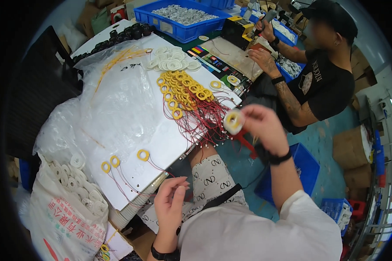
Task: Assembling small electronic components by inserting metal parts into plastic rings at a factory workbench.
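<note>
My right hand (262,126) is raised over the table's right edge and grips a white tape roll with a yellow-wound ring coil (233,121) at its face; a red tool handle (245,140) hangs below it. My left hand (170,204) rests near my lap by the board's near edge, fingers curled together, and what they pinch I cannot tell. Three yellow ring coils with red wires (115,162) lie on the white board (161,143) near it. A pile of several yellow coils (183,89) with tangled red leads sits farther along.
White ring coils (172,61) lie beyond the yellow pile. A clear plastic bag (113,104) covers the board's left. A sack of white rolls (74,191) stands at left. Blue crates (183,19) sit at the back. A person in black (318,74) works at right. A blue bin (300,169) is on the floor.
</note>
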A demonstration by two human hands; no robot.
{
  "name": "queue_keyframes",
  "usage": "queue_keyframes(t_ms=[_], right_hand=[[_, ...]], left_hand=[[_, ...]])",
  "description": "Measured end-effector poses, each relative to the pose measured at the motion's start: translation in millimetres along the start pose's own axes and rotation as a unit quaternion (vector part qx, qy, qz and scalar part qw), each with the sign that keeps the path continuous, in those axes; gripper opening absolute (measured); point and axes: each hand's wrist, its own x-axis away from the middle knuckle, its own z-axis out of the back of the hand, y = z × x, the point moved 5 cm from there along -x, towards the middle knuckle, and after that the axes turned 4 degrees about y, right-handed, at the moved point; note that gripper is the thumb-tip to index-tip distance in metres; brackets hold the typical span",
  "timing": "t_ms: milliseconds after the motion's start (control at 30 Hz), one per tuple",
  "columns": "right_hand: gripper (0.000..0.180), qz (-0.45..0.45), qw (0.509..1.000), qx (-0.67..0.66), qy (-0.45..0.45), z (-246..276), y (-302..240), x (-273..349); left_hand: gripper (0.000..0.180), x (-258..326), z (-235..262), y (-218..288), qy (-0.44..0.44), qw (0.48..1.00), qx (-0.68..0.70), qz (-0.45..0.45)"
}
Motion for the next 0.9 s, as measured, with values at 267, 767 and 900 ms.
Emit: queue_keyframes(t_ms=[267, 767, 900], right_hand=[[0.022, -0.036, 0.953, 0.296, 0.057, 77.3, 6.6, -202.8], [0.036, -0.071, 0.916, 0.395, 0.022, 88.2, 80.0, -308.2], [0.039, -0.057, 0.895, 0.442, 0.02, 84.0, 77.8, -310.2]], left_hand=[[0.029, 4.6, 15.6, -5.3, 0.041, 0.999, -0.007, 0.015], [0.038, 18.4, 30.0, -11.1, 0.085, 0.996, -0.01, 0.029], [0.04, 19.7, 31.6, -13.6, 0.086, 0.996, -0.013, 0.029]])
